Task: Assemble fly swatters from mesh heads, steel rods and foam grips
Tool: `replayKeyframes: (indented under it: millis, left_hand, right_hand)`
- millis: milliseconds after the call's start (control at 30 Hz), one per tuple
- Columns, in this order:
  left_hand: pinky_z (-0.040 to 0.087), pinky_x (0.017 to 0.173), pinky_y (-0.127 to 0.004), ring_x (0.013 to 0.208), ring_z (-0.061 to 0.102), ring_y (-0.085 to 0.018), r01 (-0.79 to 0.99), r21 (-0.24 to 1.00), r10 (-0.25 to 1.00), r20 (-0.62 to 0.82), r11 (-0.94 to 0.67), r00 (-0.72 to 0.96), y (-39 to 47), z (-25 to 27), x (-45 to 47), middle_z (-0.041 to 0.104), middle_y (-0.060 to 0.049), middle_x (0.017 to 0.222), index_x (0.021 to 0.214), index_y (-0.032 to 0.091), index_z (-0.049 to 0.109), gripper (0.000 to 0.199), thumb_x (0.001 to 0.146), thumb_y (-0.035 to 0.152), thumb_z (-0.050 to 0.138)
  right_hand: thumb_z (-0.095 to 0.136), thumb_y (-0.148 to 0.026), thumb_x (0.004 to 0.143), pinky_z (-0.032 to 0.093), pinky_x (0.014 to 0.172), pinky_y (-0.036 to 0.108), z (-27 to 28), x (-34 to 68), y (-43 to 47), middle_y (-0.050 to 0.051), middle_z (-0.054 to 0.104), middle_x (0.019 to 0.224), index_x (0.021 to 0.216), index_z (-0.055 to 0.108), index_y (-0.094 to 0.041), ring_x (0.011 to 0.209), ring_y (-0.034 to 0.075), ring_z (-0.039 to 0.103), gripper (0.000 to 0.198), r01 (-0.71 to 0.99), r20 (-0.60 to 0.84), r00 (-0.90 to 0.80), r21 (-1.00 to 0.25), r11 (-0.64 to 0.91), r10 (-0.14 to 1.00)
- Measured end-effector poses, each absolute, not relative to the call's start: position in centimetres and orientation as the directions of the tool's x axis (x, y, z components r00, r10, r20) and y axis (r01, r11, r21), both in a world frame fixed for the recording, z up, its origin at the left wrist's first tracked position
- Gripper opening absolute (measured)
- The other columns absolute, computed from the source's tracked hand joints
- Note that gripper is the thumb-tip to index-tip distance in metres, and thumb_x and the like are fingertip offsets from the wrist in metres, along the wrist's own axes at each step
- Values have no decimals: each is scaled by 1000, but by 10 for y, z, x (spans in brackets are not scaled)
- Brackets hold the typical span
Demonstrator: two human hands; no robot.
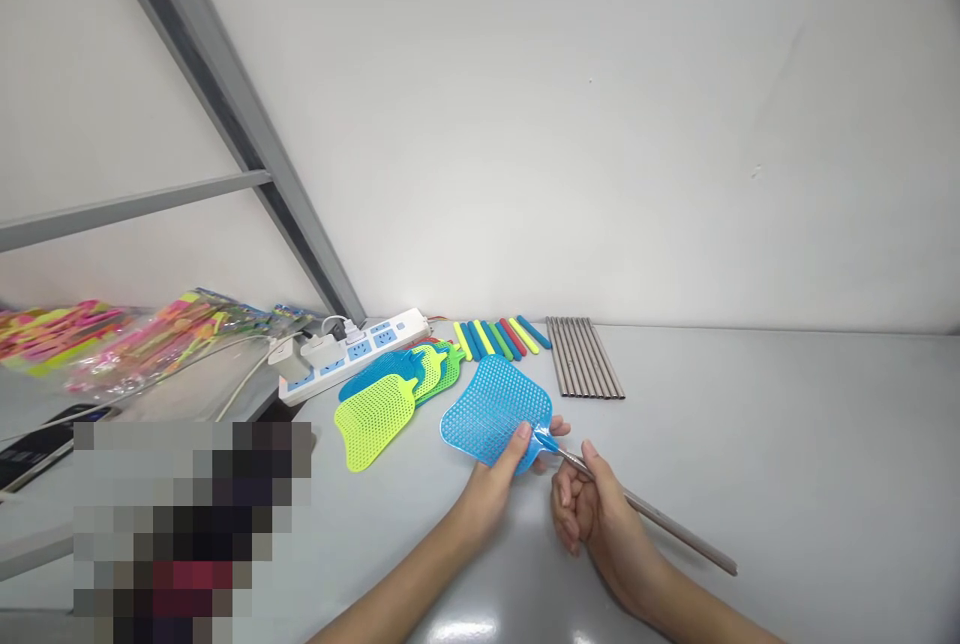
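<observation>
My left hand (pixel 501 476) is closed on the neck end of a blue perforated fly swatter head (pixel 491 406), thumb on top. The thin tip of a metal rod (pixel 679 529) meets the head's narrow neck; how deep it sits I cannot tell. My right hand (pixel 604 514) grips this rod near its thin end, between thumb and curled fingers. The rod's thick end points toward the lower right. Left of my hands lie several loose swatter heads: a yellow one (pixel 375 421) in front, with blue, yellow and green ones overlapping behind it.
Behind the swatter head lie a row of coloured sleeves (pixel 496 339) and a row of metal rods (pixel 586 359). A white power strip (pixel 360 352) with plugs stands at the left. Farther left are plastic-bagged colourful items (pixel 180 334), cables and a phone (pixel 49 439).
</observation>
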State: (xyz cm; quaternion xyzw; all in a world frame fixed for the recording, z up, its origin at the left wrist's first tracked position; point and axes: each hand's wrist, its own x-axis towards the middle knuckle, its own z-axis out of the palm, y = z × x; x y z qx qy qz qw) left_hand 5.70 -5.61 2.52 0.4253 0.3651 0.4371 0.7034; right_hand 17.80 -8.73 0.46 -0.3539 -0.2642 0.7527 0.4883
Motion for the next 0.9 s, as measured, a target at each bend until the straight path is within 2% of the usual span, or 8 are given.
replayKeyframes:
  millis: [133,367,500,667,900]
  left_hand:
    - [31,89,-32,86,52,-19,-247,937,902,-129,247,413,-59,26,55,57,-6,109,104,17,58,32,78,31,45]
    - [32,90,-33,95,51,-19,-160,965,877,-110,207,469,-59,23,53,57,-5,109,107,18,55,35,80,35,40]
    - [32,90,-32,91,52,-18,-79,988,893,-87,135,441,-59,18,54,60,-5,100,102,18,57,35,80,37,39]
    - [31,90,-32,88,51,-19,65,997,933,-71,52,352,-61,16,57,62,-4,90,91,19,62,32,79,38,40]
    - [27,95,-33,101,47,-19,62,996,924,-81,63,373,-62,16,57,56,-4,108,102,18,57,34,81,37,38]
  right_hand:
    - [28,-57,75,26,33,21,-2,177,-85,-2,38,33,49,45,-16,28,8,33,51,-573,-262,-258,-733,-366,930]
    - [28,-55,77,24,30,21,-6,175,-86,-2,37,31,47,42,-17,25,8,30,51,-583,-252,-239,-735,-346,938]
    - [28,-50,79,23,32,22,-4,175,-87,-5,27,28,44,36,-19,25,8,25,48,-604,-221,-215,-735,-308,951]
    - [26,-48,80,23,35,23,-1,177,-89,-5,22,28,40,29,-20,27,8,27,49,-622,-236,-226,-712,-326,945]
    - [25,-47,81,22,36,24,-2,177,-89,-4,23,28,38,28,-20,28,9,29,51,-627,-232,-244,-703,-336,942]
